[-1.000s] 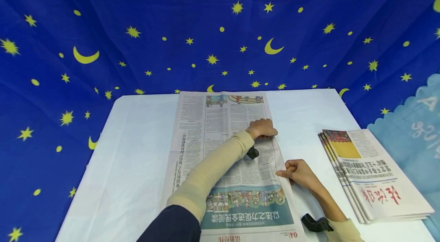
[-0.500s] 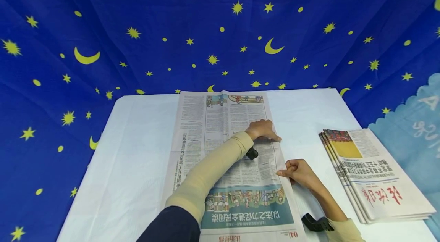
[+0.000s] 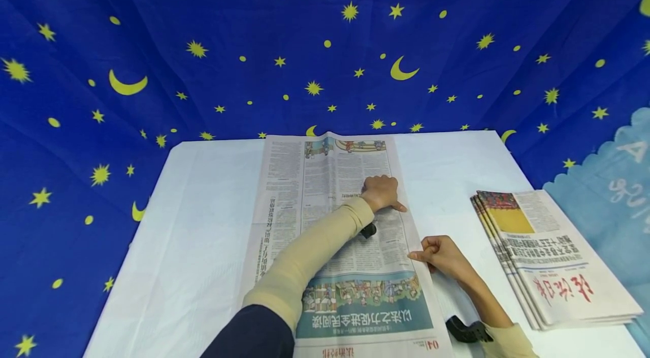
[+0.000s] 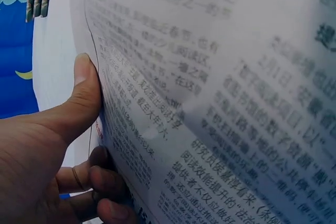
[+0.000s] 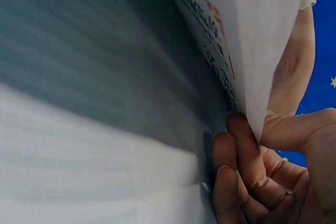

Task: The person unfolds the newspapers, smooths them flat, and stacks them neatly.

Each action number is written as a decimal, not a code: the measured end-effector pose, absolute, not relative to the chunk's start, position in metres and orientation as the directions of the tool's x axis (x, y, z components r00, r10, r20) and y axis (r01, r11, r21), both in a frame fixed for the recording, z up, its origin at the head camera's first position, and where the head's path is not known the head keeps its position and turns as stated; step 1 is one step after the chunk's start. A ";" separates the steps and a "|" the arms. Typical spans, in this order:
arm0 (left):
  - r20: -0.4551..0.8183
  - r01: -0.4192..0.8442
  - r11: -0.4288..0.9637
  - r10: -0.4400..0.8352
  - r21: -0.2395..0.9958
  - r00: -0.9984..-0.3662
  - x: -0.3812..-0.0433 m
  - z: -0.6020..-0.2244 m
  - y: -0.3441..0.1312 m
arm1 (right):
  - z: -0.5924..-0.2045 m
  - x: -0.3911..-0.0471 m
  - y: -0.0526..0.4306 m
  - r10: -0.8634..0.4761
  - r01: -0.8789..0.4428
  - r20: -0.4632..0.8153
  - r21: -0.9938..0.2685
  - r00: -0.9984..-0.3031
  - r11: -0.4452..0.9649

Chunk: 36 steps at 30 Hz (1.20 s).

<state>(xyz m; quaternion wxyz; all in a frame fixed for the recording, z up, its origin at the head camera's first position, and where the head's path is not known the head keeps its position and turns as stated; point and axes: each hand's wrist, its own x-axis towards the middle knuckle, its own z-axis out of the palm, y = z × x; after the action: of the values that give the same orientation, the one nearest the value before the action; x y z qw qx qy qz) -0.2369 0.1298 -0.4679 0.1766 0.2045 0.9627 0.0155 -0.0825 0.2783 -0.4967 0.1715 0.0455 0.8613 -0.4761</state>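
An open newspaper lies lengthwise on the white table, its print upside down from here. My left hand reaches across the page to its right side. Its fingers are curled and its thumb lies along the paper's edge in the left wrist view, gripping the top layer. Lower down, my right hand pinches the same right edge. The right wrist view shows a raised corner of the newspaper between thumb and fingers. My left forearm covers part of the page.
A neat stack of folded newspapers stands at the right of the white table. Behind hangs a blue cloth with yellow moons and stars. A black wrist camera is worn on the right arm.
My left hand first shifts slightly right, thumb extending to the edge, then moves back left. The top layer shifts slightly left with it and its far crease rises. My right hand stays put.
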 end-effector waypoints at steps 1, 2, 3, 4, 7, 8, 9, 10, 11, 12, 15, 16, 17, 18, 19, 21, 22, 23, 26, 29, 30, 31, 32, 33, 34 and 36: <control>-0.340 0.388 0.917 0.396 0.094 -0.853 -0.238 -0.469 0.131 | -0.497 -0.082 0.279 -0.090 0.238 -0.337 -0.807 -0.937 0.541; -0.345 0.391 0.916 0.396 0.089 -0.851 -0.239 -0.470 0.132 | -0.497 -0.082 0.279 -0.094 0.235 -0.335 -0.809 -0.938 0.539; -0.346 0.397 0.914 0.401 0.086 -0.848 -0.239 -0.470 0.132 | -0.497 -0.083 0.279 -0.096 0.232 -0.333 -0.809 -0.938 0.539; -0.346 0.405 0.910 0.408 0.084 -0.845 -0.239 -0.470 0.132 | -0.497 -0.083 0.279 -0.096 0.231 -0.332 -0.810 -0.939 0.539; -0.325 0.413 0.904 0.426 0.110 -0.844 -0.236 -0.466 0.128 | -0.497 -0.083 0.279 -0.096 0.232 -0.332 -0.810 -0.938 0.539; -0.319 0.416 0.901 0.433 0.125 -0.843 -0.236 -0.465 0.127 | -0.497 -0.083 0.279 -0.096 0.232 -0.333 -0.809 -0.938 0.540; -0.308 0.414 0.899 0.437 0.139 -0.845 -0.236 -0.464 0.126 | -0.497 -0.083 0.278 -0.100 0.228 -0.331 -0.810 -0.938 0.540; -0.298 0.409 0.900 0.437 0.154 -0.849 -0.237 -0.465 0.125 | -0.497 -0.083 0.278 -0.107 0.224 -0.330 -0.812 -0.938 0.539; -0.288 0.403 0.900 0.436 0.168 -0.853 -0.237 -0.465 0.125 | -0.497 -0.083 0.278 -0.111 0.224 -0.331 -0.813 -0.937 0.537; -0.276 0.399 0.900 0.435 0.177 -0.857 -0.238 -0.466 0.125 | -0.497 -0.083 0.278 -0.118 0.218 -0.327 -0.816 -0.937 0.536; -0.240 0.399 0.899 0.434 0.180 -0.868 -0.239 -0.471 0.125 | -0.497 -0.083 0.278 -0.134 0.208 -0.325 -0.819 -0.936 0.534; -0.230 0.407 0.897 0.438 0.173 -0.869 -0.239 -0.473 0.125 | -0.497 -0.082 0.279 -0.133 0.208 -0.326 -0.818 -0.936 0.535; -0.220 0.418 0.894 0.445 0.162 -0.868 -0.239 -0.474 0.126 | -0.497 -0.082 0.279 -0.131 0.209 -0.326 -0.817 -0.936 0.537; -0.212 0.430 0.891 0.452 0.146 -0.866 -0.238 -0.476 0.127 | -0.497 -0.082 0.279 -0.133 0.206 -0.323 -0.818 -0.937 0.537; -0.210 0.444 0.888 0.460 0.119 -0.863 -0.238 -0.478 0.127 | -0.498 -0.082 0.279 -0.131 0.208 -0.324 -0.818 -0.937 0.537; -0.211 0.467 0.883 0.467 0.052 -0.859 -0.237 -0.481 0.129 | -0.498 -0.082 0.280 -0.135 0.202 -0.320 -0.818 -0.938 0.538; -0.215 0.475 0.880 0.466 0.012 -0.858 -0.236 -0.482 0.131 | -0.498 -0.082 0.280 -0.138 0.201 -0.320 -0.819 -0.937 0.538; -0.222 0.479 0.877 0.462 -0.027 -0.859 -0.235 -0.483 0.132 | -0.498 -0.082 0.280 -0.141 0.199 -0.320 -0.819 -0.937 0.538; -0.239 0.469 0.876 0.435 -0.110 -0.868 -0.232 -0.484 0.135 | -0.498 -0.082 0.280 -0.149 0.191 -0.317 -0.819 -0.937 0.541; -0.249 0.456 0.883 0.419 -0.113 -0.873 -0.230 -0.482 0.139 | -0.498 -0.082 0.280 -0.152 0.181 -0.308 -0.820 -0.939 0.543; -0.253 0.450 0.887 0.414 -0.105 -0.875 -0.229 -0.481 0.140 | -0.498 -0.081 0.281 -0.153 0.176 -0.303 -0.820 -0.941 0.544; -0.265 0.444 0.890 0.406 -0.100 -0.875 -0.229 -0.480 0.141 | -0.498 -0.081 0.281 -0.155 0.171 -0.299 -0.821 -0.942 0.544; -0.275 0.436 0.895 0.397 -0.097 -0.876 -0.228 -0.480 0.143 | -0.498 -0.081 0.281 -0.158 0.167 -0.295 -0.823 -0.942 0.543; -0.286 0.430 0.898 0.388 -0.097 -0.876 -0.228 -0.478 0.145 | -0.497 -0.080 0.281 -0.161 0.162 -0.291 -0.825 -0.943 0.541; -0.298 0.421 0.902 0.376 -0.100 -0.877 -0.228 -0.477 0.146 | -0.497 -0.080 0.281 -0.165 0.159 -0.288 -0.828 -0.943 0.538; -0.322 0.401 0.909 0.349 -0.113 -0.880 -0.227 -0.474 0.149 | -0.498 -0.080 0.281 -0.174 0.155 -0.286 -0.834 -0.942 0.530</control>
<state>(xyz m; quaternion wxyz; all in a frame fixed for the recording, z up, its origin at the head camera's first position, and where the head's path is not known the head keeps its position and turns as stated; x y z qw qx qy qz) -0.2272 0.1490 -0.4742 0.1487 0.1942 0.9656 -0.0884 -0.0797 0.2815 -0.4977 0.1697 -0.0054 0.8580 -0.4847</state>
